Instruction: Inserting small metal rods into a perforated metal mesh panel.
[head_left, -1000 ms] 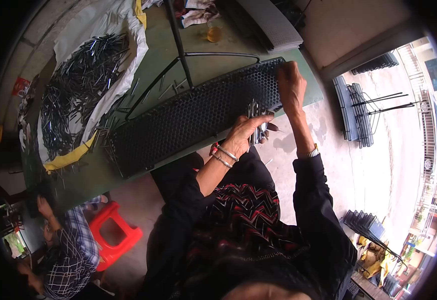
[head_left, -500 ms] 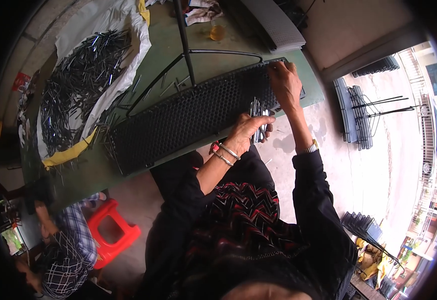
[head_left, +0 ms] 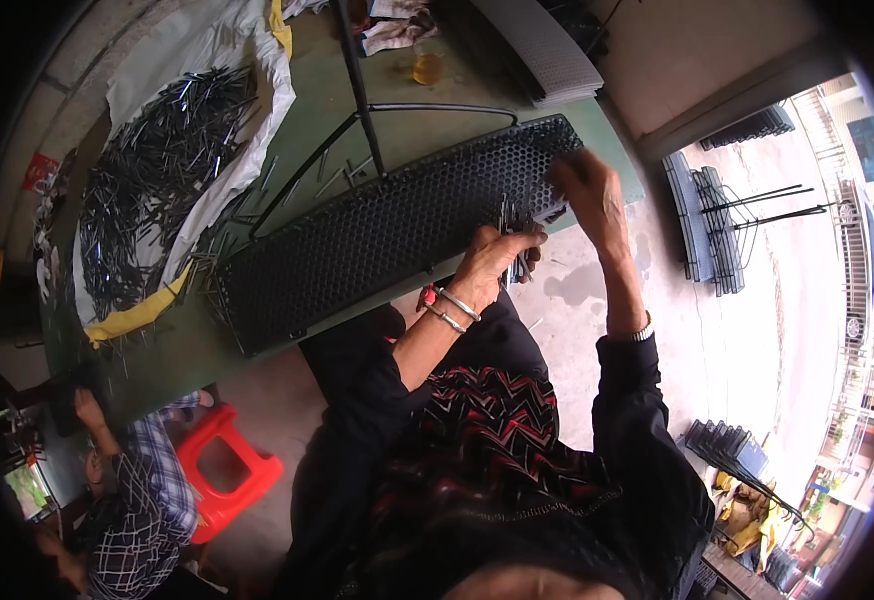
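A long black perforated panel (head_left: 357, 230) full of round holes lies slantwise in front of me, with a black rod frame (head_left: 372, 145) rising from its far edge. My left hand (head_left: 485, 268) is closed round a bundle of thin metal pins (head_left: 511, 216), held at the panel's near edge toward its right end. My right hand (head_left: 599, 200) hovers by the panel's right end, its fingers bent together. Whatever sits between those fingertips, if anything, is too small to make out.
On the green table (head_left: 157, 365), a white sack (head_left: 275, 95) lies open, heaped with dark metal pins (head_left: 172, 140). Loose pins are scattered beside it. Behind are a glass of amber liquid (head_left: 427, 68) and stacked grey panels (head_left: 547, 55). A red stool (head_left: 242, 490) and another person (head_left: 137, 510) are at lower left.
My right hand has come back from the panel's far right corner toward me, uncovering that end. The left hand stays nearly where it was with the pins.
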The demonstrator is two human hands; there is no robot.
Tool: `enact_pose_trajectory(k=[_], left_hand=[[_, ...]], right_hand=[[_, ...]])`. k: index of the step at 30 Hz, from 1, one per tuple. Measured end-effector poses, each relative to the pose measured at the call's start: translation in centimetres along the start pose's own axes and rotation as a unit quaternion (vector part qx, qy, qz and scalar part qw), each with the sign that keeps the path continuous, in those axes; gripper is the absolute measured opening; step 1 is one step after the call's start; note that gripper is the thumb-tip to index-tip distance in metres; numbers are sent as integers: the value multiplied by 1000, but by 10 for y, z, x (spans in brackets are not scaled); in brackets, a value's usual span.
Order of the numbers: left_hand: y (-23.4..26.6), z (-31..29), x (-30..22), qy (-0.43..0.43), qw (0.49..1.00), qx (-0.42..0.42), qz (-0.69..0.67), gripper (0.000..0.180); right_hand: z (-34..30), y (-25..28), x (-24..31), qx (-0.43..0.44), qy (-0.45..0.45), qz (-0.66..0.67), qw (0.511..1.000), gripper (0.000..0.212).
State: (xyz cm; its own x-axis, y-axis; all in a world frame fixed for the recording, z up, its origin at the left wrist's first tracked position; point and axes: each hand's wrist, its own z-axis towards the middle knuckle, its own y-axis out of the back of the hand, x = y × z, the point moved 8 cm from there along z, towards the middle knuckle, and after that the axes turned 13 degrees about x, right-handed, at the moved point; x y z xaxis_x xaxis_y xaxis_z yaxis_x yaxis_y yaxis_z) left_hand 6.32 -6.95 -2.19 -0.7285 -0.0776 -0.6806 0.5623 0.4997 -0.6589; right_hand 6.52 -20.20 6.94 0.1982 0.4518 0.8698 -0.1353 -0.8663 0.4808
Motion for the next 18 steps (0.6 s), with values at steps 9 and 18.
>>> enact_pose_trajectory(k=[9, 18], left_hand=[[-9, 1, 0, 44, 999, 26, 8, 23], [-9, 2, 4, 29, 996, 43, -70, 24]], right_hand=[[23, 34, -22, -322, 90, -224, 915, 18], [25, 34, -24, -324, 117, -189, 920, 13]])
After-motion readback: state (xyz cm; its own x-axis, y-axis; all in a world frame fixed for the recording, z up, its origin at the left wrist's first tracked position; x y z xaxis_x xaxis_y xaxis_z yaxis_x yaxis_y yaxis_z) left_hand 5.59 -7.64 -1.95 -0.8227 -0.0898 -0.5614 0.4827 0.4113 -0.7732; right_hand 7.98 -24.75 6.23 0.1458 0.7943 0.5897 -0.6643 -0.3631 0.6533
